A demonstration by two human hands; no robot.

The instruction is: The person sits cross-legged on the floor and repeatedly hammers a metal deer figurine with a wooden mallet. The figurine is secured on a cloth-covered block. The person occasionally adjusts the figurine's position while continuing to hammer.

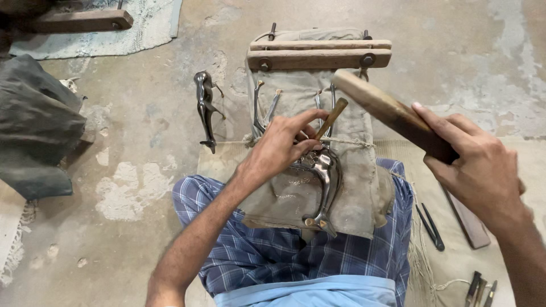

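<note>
The left hand (284, 145) pinches a slim wooden-handled chisel (331, 117) between thumb and fingers, its tip set against a shiny metal animal figure (325, 187). That figure lies on a grey canvas-covered work block (352, 193) resting across the person's lap, over a blue checked cloth (250, 250). The right hand (480, 170), to the right of the block, is closed around the dark grip of a wooden mallet (387, 111), whose pale head is raised above the block's upper right part, clear of the chisel.

At the far end of the block two wooden clamp bars (318, 52) are bolted across the canvas, and a cord crosses it near the middle. Left of the block, a second dark metal animal figure (205, 108) lies on the bare floor. Right of the block, on a pale woven mat (455, 261), lie dark pliers (430, 227), a flat brown bar (467, 224) and several small chisels (480, 290) at the lower edge.

The concrete floor (142, 187) is grey, cracked and patched with white. Far left of the block sits a dark bundle of cloth (34, 125).
</note>
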